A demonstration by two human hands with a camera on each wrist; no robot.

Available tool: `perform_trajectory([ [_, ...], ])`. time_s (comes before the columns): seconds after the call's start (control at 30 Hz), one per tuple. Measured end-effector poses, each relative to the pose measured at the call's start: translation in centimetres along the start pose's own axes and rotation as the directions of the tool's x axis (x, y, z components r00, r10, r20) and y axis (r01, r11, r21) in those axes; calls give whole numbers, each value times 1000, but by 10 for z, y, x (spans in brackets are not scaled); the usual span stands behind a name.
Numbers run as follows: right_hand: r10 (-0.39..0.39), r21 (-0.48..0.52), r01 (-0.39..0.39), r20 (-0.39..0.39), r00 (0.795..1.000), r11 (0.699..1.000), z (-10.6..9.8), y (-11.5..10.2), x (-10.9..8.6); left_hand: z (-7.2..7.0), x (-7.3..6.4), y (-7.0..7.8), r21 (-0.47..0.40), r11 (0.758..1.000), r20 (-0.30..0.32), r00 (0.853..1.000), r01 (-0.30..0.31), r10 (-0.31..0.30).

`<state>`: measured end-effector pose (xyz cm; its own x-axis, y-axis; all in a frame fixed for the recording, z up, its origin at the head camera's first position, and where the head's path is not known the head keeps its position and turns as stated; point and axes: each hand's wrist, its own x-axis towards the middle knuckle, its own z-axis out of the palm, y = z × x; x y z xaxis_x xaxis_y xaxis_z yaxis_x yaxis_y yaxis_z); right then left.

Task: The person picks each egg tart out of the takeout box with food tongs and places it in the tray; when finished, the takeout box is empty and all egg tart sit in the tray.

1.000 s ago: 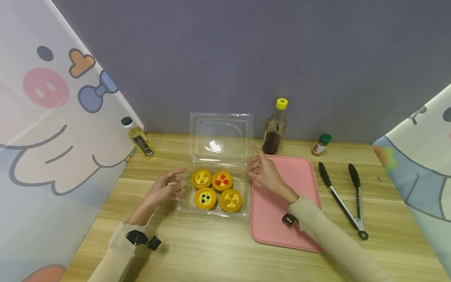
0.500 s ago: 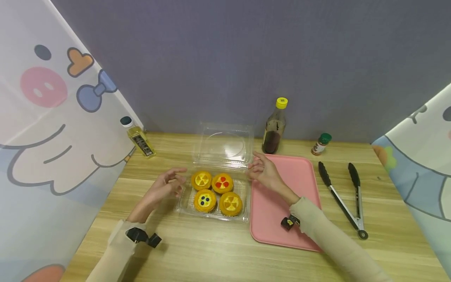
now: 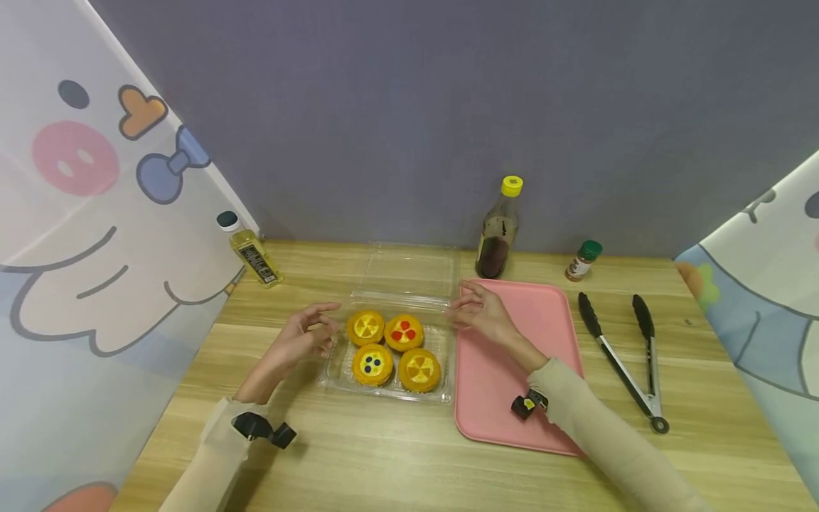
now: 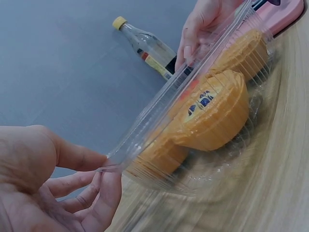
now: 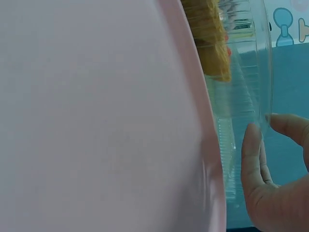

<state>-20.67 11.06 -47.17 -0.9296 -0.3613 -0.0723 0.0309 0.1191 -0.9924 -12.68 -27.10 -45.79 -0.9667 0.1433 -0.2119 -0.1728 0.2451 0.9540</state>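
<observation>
A clear plastic clamshell container stands on the table, its lid laid back toward the grey wall. Inside it sit several fruit tarts: one with blue dots, one with red pieces, and others with yellow wedges. My left hand is at the container's left side; in the left wrist view its thumb and forefinger pinch the rim. Over the pink tray's left edge, my right hand holds the container's right rim between thumb and forefinger, as the right wrist view shows.
A pink tray lies right of the container, with spread black-tipped tongs beyond it. Along the back stand a dark sauce bottle with a yellow cap and a green-capped spice jar. A yellow oil bottle stands back left.
The container's lid has dropped backward from nearly upright to lying much flatter. The container's front edge shifted slightly toward me. Both hands stay at its sides.
</observation>
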Motion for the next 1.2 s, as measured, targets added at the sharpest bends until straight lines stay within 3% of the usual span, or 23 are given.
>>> perform_trajectory([
  [0.2, -68, -73, 67, -6, 998, 995, -10, -7, -13, 0, 0, 1, -2, 1000, 2, 1000, -10, 10],
  [0.63, -98, -229, 89, -30, 995, 969, -46, -18, -55, -1, 7, 2, 0, 1000, -6, 1000, 18, -18],
  [0.9, -140, -312, 113, -66, 988, 943, -79, -17, -95, 1, 21, 4, -20, 999, -19, 1000, 24, -25],
  [1.2, -127, -436, 57, -133, 983, 898, -126, -11, -138, 1, 32, 5, -33, 999, -44, 999, 8, -10],
])
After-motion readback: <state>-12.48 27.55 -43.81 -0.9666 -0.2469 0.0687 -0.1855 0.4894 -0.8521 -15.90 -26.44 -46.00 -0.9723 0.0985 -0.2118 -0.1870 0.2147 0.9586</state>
